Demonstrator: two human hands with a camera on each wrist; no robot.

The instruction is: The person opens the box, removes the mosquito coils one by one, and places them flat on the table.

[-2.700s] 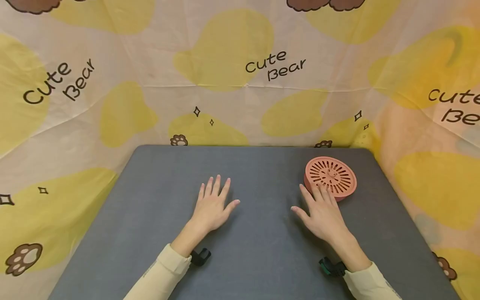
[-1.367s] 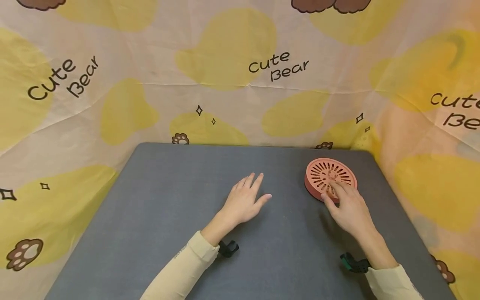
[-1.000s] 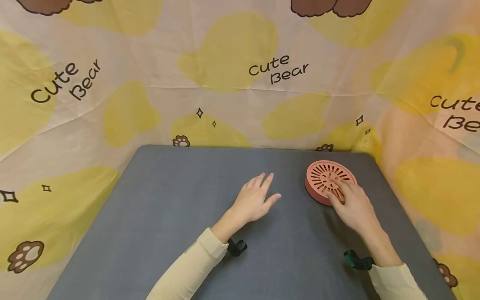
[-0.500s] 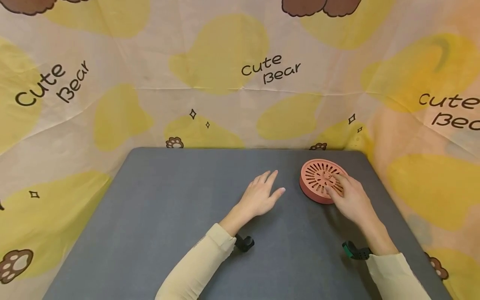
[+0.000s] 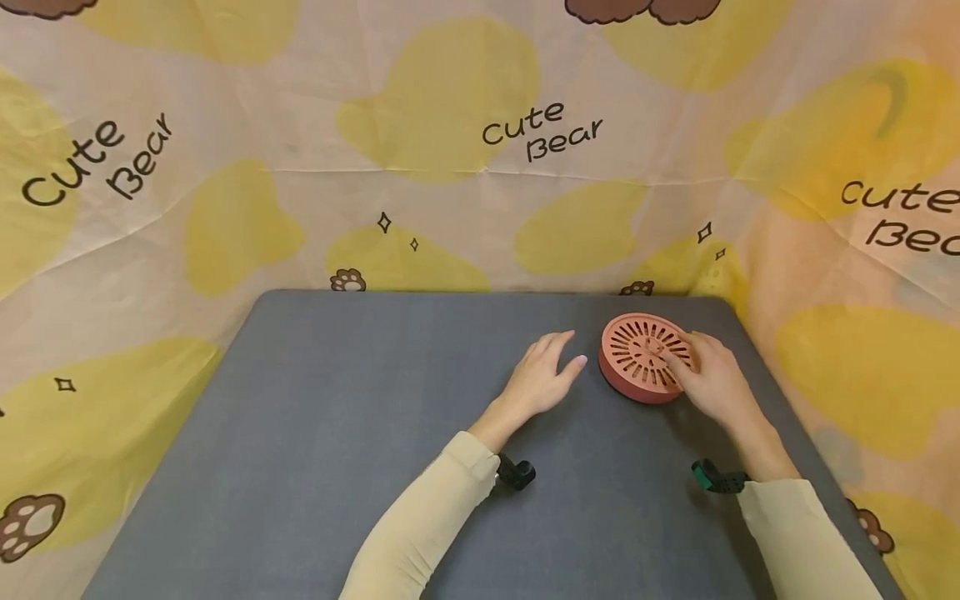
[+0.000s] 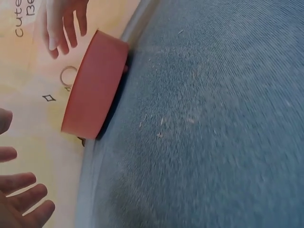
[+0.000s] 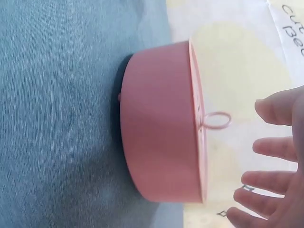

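A round pink mosquito coil holder [image 5: 637, 358] with a slotted lid stands on the grey-blue table, toward the back right. From its lid sticks up a small ring [image 7: 218, 120], seen side-on in the right wrist view. My right hand [image 5: 716, 375] hovers over the holder's right side, thumb and fingers spread apart with a gap to the ring in the right wrist view. To the left of the holder is my left hand [image 5: 542, 373], its fingers loosely extended and its thumb pointing toward the pink wall. Both hands are empty.
The table [image 5: 337, 433] ends at a back edge just behind the holder, against a hanging cloth [image 5: 420, 100] printed with yellow patches and lettering. Small pale crumbs [image 6: 162, 121] lie on the table's surface. Dark straps [image 5: 516, 473] sit around both wrists.
My left hand has travelled right and forward, coming close to the holder. My right hand has shifted right from the holder's front edge to over its right side. The holder has stayed in place.
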